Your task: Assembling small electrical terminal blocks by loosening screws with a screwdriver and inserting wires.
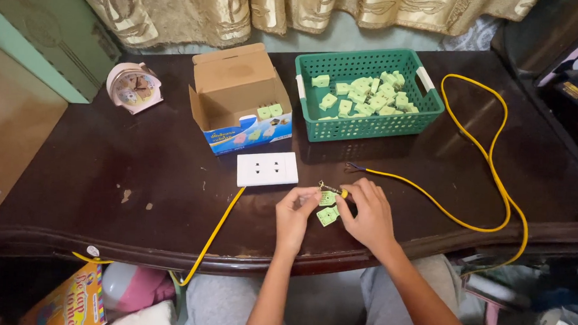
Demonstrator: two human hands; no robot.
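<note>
My left hand (295,215) pinches a small pale green plastic socket part (327,198) near the front edge of the dark wooden table (139,169). My right hand (368,215) grips a small yellow-handled screwdriver (332,189) whose tip rests on that part. A second green part (327,215) lies on the table between my two hands. Just behind them sits a white double outlet plate (267,169) with a yellow cable (214,231) running off the front edge.
A green plastic basket (368,127) holds several more green parts at the back. An open cardboard box (240,95) stands left of it, a pink alarm clock (134,87) farther left. A long yellow wire (497,158) loops across the right side. A curtain hangs behind.
</note>
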